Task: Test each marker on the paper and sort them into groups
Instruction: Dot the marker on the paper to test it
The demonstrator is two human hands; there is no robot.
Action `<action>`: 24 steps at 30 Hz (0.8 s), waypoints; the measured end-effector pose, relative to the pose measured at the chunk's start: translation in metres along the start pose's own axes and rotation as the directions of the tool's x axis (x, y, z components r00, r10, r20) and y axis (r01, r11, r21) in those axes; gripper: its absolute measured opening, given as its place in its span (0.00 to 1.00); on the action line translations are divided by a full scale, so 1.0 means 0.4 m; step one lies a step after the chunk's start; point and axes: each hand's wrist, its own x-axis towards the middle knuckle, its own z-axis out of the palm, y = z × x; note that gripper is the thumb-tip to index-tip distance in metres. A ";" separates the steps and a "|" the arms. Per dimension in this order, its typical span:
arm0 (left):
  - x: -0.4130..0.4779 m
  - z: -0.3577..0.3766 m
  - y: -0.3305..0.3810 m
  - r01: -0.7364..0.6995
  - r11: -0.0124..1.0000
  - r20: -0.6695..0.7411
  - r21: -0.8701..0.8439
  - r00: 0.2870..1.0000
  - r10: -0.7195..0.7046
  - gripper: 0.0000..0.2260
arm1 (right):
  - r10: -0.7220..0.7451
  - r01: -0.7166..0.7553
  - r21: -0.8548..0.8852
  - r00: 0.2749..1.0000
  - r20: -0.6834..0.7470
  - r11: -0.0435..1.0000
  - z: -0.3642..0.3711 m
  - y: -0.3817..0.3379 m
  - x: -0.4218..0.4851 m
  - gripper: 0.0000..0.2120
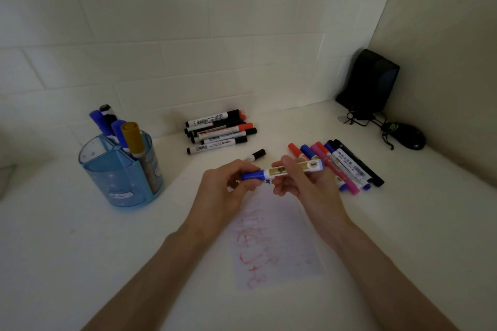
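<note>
Mid-frame, left hand [227, 185] pinches the blue cap [252, 175] of a marker [291, 168] gripped by right hand [304, 183] above the paper [279, 244]

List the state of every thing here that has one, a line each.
Blue marker: capped, held level in the air.
Left hand: grips its blue cap.
Right hand: grips its barrel.
Paper: flat, red scribbles on it.
Holder: upright, with markers standing in it.
Back pile: capped, lying down.
Right row: capped, lying side by side.
</note>
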 end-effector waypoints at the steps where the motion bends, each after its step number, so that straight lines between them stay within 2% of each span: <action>1: 0.002 0.001 -0.002 -0.004 1.000 -0.003 0.005 1.000 0.004 0.12 | 0.008 -0.008 0.004 1.000 0.000 1.000 0.002 -0.001 0.001 0.14; 4: 0.009 0.009 -0.002 0.018 1.000 0.008 -0.009 1.000 -0.018 0.10 | 0.101 -0.101 0.003 0.995 -0.004 0.995 -0.004 -0.018 0.010 0.17; 7: 0.015 0.013 -0.005 0.014 1.000 0.027 -0.016 1.000 -0.014 0.09 | 0.151 -0.153 -0.077 0.988 -0.040 0.985 -0.025 -0.036 0.021 0.20; 11: 0.005 0.012 -0.011 0.014 0.998 0.092 0.057 0.996 -0.019 0.07 | 0.024 -0.042 -0.255 0.997 -0.073 0.966 -0.033 -0.026 0.020 0.13; 14: 0.001 0.012 -0.013 -0.010 0.989 0.162 0.148 0.987 -0.014 0.06 | -0.041 0.010 -0.388 0.997 -0.070 0.922 -0.017 -0.015 0.015 0.15; 18: -0.001 -0.001 -0.014 -0.147 0.954 0.202 0.260 0.975 0.095 0.07 | -0.098 0.054 -0.412 0.992 -0.085 0.909 -0.004 0.002 0.011 0.15; 24: -0.004 -0.001 -0.007 -0.189 0.943 0.158 0.273 0.976 0.150 0.06 | -0.154 0.089 -0.405 0.979 -0.130 0.910 0.003 0.013 0.003 0.19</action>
